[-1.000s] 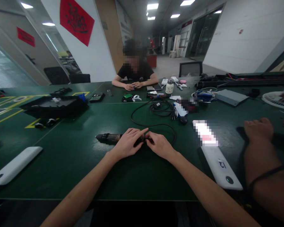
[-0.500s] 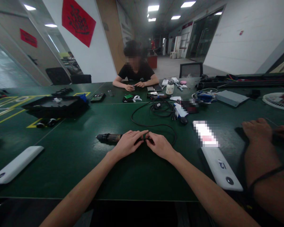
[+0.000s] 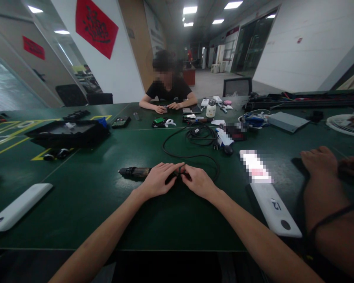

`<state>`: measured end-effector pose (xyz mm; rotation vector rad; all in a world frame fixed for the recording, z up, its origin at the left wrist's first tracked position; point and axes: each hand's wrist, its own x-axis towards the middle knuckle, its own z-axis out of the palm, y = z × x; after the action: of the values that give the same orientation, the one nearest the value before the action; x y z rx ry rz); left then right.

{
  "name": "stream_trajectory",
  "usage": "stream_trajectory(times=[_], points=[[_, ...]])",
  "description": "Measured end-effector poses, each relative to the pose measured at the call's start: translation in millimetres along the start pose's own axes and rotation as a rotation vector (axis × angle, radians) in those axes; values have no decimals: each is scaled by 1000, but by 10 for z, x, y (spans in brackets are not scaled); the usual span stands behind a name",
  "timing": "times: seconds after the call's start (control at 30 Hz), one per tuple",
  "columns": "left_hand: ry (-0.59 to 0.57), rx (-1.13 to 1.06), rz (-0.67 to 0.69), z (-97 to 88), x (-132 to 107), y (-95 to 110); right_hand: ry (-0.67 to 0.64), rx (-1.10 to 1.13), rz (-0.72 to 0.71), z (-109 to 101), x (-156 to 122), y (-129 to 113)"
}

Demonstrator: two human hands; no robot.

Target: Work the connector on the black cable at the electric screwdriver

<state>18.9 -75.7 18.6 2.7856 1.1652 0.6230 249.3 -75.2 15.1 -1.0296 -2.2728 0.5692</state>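
Observation:
A dark, pen-shaped electric screwdriver [image 3: 135, 172] lies on the green table with its bit end pointing left. My left hand [image 3: 160, 179] is closed over the rear part of its body, fingers stretched toward the tail. At that tail end, the fingertips of my right hand [image 3: 198, 180] pinch the black cord [image 3: 216, 167] or its connector; the fingers hide the exact spot. Both hands' fingertips meet there. From my right hand the cord curves away and back to a coiled heap with a plug [image 3: 216, 146].
White elongated devices lie left [image 3: 22, 206] and right [image 3: 275, 208]. A co-worker's forearm [image 3: 323, 188] rests at the right edge. Across the table sits another person [image 3: 168, 92] among small parts and a white bottle [image 3: 211, 109]. A black tray [image 3: 67, 133] stands at left.
The whole view has shifted very slightly. Both hands keep their places at the screwdriver's tail end, with hardly any finger movement visible.

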Motion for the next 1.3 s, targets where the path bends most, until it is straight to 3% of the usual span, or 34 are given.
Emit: stream_trajectory(times=[0.2, 1.3], points=[[13, 69, -13, 9, -3, 4, 12, -10, 8, 12, 6, 12], [10, -24, 3, 13, -1, -14, 2, -14, -3, 29, 10, 34]])
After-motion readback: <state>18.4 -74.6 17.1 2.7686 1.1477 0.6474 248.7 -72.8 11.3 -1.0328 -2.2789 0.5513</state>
